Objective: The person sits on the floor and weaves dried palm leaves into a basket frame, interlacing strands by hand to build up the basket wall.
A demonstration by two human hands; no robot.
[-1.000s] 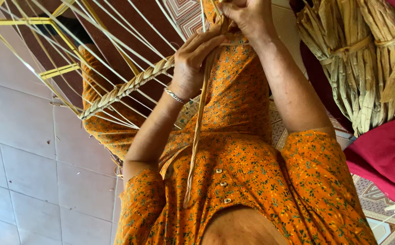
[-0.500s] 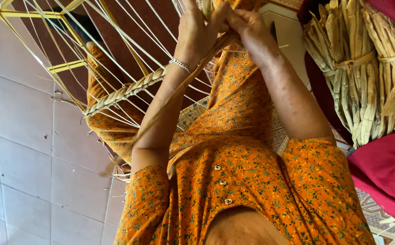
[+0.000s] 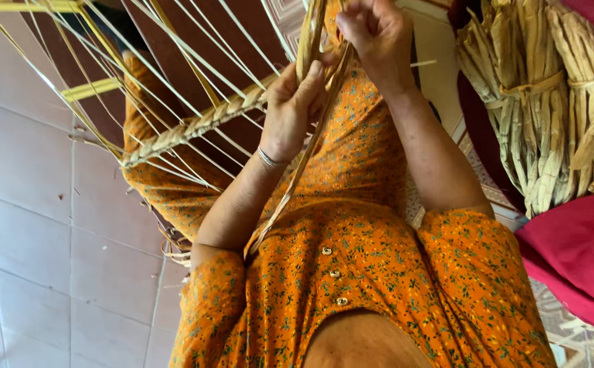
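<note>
Left hand (image 3: 295, 112) closed around a long dried fibre strip (image 3: 290, 184); right hand (image 3: 373, 31) pinches the same strip higher up. Strip's long axis runs diagonally, from the hands near the frame's top down-left across the orange floral dress (image 3: 351, 272), its free end lying beside the left forearm. Braided woven band (image 3: 194, 126) crosses thin taut strands (image 3: 174, 48) on a yellow frame (image 3: 92, 88), just beside the left hand. Tied bundles of dried fibre (image 3: 542, 109) at right, above red cloth (image 3: 583, 252). Tiled floor (image 3: 31, 238) at left.
</note>
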